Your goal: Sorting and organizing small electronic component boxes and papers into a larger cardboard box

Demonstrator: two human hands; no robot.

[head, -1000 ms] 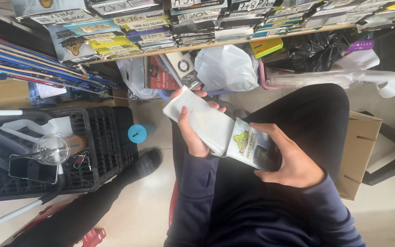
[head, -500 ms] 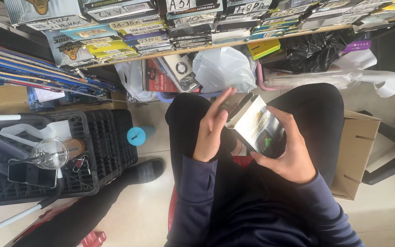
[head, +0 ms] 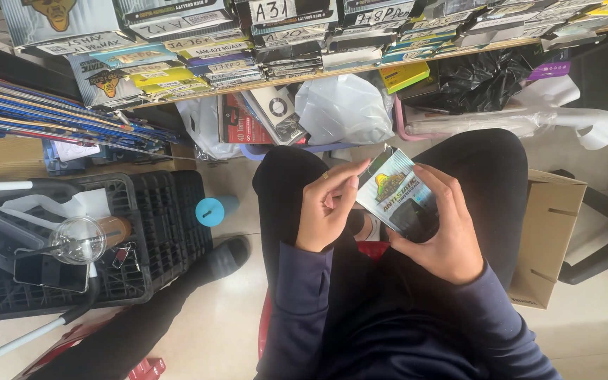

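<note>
I see both hands raised over the lap at centre frame. Right hand (head: 436, 229) grips a small glossy packet (head: 401, 197), fingers curled around its right edge and thumb beneath; the packet sits tilted, just right of centre. Left hand (head: 326, 207) touches the packet's upper left corner, index finger and thumb pinching there, other fingers loosely bent. Black crate (head: 150, 232) at left of frame carries a clear plastic cup (head: 82, 239) and a phone (head: 51, 271). Blue round cap (head: 212, 211) lies on the floor beside the crate. Cardboard box (head: 547, 236) stands at right. Shelf of stacked packets (head: 262, 42) runs across the top.
</note>
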